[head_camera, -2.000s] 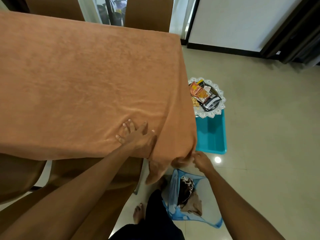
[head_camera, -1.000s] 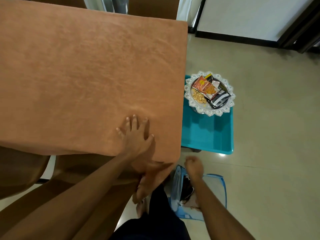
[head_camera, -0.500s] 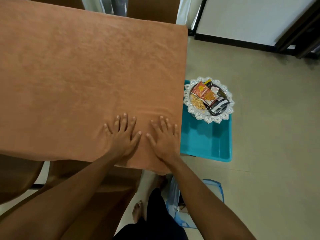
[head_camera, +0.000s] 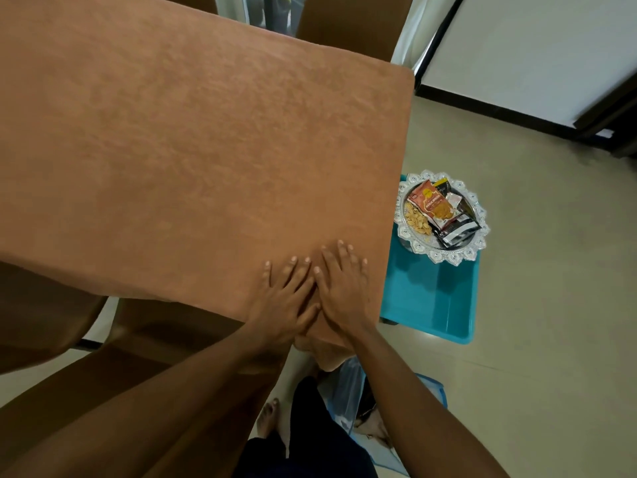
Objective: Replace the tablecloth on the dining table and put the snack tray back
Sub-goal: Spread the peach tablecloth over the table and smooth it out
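Observation:
An orange-brown tablecloth (head_camera: pixel 193 160) lies spread flat over the whole dining table. My left hand (head_camera: pixel 284 301) and my right hand (head_camera: pixel 343 288) rest palm-down side by side on the cloth at the table's near right corner, fingers spread and touching each other, holding nothing. The silver snack tray (head_camera: pixel 462 257) with a scalloped rim holds snack packets and nuts. It sits on the far end of a teal plastic stool (head_camera: pixel 431 298) on the floor just right of the table.
Brown chairs (head_camera: pixel 165 326) are tucked under the near edge, and another stands at the far side. A blue mesh bag (head_camera: pixel 348 391) with folded cloth lies on the floor by my feet. Beige tile floor stretches to the right.
My right hand let go of the cloth's hanging corner and came up onto the tabletop. Both hands have since slid together near the corner, and the cloth lies smoother.

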